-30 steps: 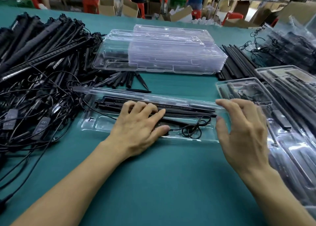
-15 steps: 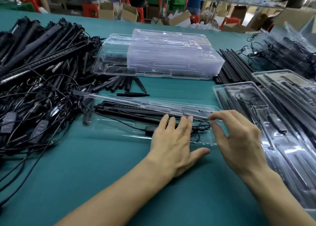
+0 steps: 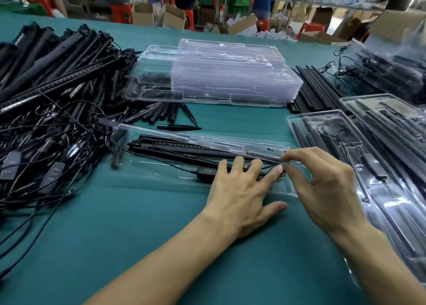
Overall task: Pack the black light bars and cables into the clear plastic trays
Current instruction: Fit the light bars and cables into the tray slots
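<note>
A clear plastic tray (image 3: 149, 173) lies in front of me on the green table. It holds black light bars (image 3: 173, 148) and a cable with an inline controller (image 3: 205, 172). My left hand (image 3: 239, 194) presses flat on the tray's right part, fingers spread over the coiled cable. The tray's hinged clear lid (image 3: 207, 141) slants over the bars. My right hand (image 3: 322, 189) pinches the lid's right end between thumb and forefinger, just beyond my left fingertips.
A big heap of loose black light bars and tangled cables (image 3: 46, 97) fills the left side. Stacked empty clear trays (image 3: 207, 81) stand behind, with short black spikes (image 3: 161, 115) in front of them. Black rods (image 3: 311, 88) and filled trays (image 3: 368, 166) lie at the right.
My left hand slid right along the tray, from its middle to its right end. My right hand went from open beside the tray to pinching the lid's end.
</note>
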